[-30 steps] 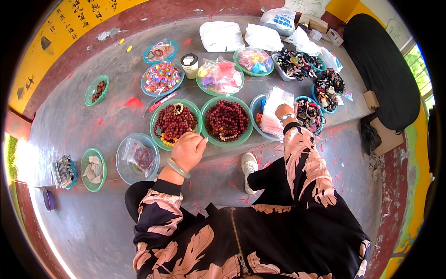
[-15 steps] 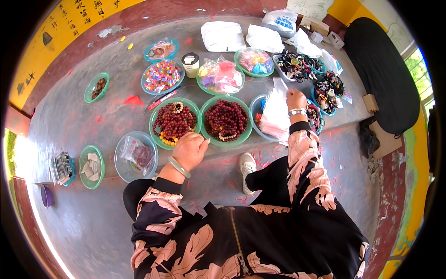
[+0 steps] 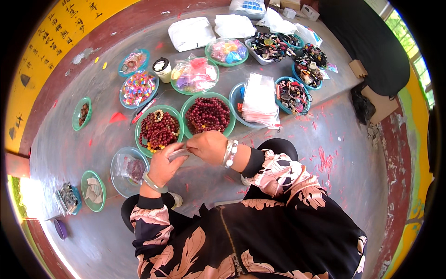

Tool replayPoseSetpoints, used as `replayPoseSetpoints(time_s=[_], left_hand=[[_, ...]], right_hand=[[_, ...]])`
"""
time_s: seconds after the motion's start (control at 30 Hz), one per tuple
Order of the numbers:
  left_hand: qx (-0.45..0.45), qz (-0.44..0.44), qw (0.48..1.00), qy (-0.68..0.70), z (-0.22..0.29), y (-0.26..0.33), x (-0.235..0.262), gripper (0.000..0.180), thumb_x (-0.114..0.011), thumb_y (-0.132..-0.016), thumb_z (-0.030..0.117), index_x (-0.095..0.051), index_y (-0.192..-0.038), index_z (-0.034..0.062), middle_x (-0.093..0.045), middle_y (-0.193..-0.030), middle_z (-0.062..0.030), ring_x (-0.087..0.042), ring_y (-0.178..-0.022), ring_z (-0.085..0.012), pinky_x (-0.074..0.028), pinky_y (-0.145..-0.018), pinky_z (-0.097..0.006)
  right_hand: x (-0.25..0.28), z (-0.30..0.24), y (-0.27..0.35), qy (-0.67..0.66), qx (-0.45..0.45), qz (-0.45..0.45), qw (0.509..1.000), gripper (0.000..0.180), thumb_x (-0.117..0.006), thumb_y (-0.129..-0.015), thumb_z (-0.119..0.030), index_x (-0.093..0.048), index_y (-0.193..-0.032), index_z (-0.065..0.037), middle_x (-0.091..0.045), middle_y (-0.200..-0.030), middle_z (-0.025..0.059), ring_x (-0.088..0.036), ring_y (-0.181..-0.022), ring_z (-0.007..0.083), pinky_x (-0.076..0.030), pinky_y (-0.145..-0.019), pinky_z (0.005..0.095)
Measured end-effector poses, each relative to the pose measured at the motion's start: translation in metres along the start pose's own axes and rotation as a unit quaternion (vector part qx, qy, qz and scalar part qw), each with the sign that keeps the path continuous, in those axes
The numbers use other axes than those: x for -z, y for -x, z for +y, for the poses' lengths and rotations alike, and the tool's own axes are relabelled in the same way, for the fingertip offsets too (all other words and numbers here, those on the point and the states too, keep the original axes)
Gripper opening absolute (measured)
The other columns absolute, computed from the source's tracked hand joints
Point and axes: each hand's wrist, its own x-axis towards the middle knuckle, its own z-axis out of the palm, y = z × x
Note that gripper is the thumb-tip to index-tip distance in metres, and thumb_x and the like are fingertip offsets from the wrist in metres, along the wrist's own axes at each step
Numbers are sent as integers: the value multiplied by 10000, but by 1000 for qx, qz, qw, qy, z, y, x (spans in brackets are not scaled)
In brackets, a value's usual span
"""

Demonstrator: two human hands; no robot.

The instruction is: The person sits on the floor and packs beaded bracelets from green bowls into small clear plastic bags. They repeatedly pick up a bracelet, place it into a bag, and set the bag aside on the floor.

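My two hands meet in front of the bead bowls. Between their fingers is a small, clear plastic bag (image 3: pixel 178 154), only partly visible. My left hand (image 3: pixel 160 166), with a pale bangle at the wrist, pinches it from the left. From the right, my right hand (image 3: pixel 211 147), wearing beaded bracelets, has its fingers closed at the other edge. Just beyond lie dark red bead strings (image 3: pixel 159 129) in one green bowl and more red bead strings (image 3: pixel 207 114) in a second. A stack of clear plastic bags (image 3: pixel 259 98) rests across a blue bowl (image 3: pixel 235 108) to the right.
Bowls of hair ties (image 3: pixel 292 95) stand farther right. At the back are a bowl of colourful beads (image 3: pixel 138 88), a lidded cup (image 3: pixel 162 69) and white bags (image 3: pixel 191 34). On the left, a clear bowl (image 3: pixel 119 173) holds a bagged item. The raised ledge's edge runs before me.
My right hand has left the bag stack and come leftward to my left hand, with a plastic bag now between them. The stack lies flatter. The view has shifted.
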Motion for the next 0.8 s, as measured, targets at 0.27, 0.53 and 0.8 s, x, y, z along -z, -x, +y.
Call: replayPoseSetpoints(time_s=[0.27,0.53,0.8], left_hand=[[65,61,995,54,-9,6,5,160,-616,-825,107,-663,-930,-5,-651,-739,-43,-559,-643,-77,-426,-566,-233],[140,80,953,256,-6,3,9,160,-677,-789,111,-666,-897,-6,-616,-724,11,-495,-625,-42,-384,-567,-190],[66,129,957,252,-24,4,6,166,-673,-807,122,-644,-887,-20,-619,-778,-1,-509,-683,-57,-411,-635,-205]], right_hand=[[1,6,-8,-10,-32,-6,999,168,-551,-779,-249,-618,-749,-98,-622,-705,103,-612,-673,316,-473,-598,436],[11,15,-14,-277,-92,-25,956,150,-673,-755,-188,-669,-823,-55,-619,-685,92,-591,-609,172,-458,-599,288],[5,10,-17,-232,-86,-1,969,147,-678,-746,-168,-655,-783,-28,-605,-647,99,-575,-567,174,-447,-568,297]])
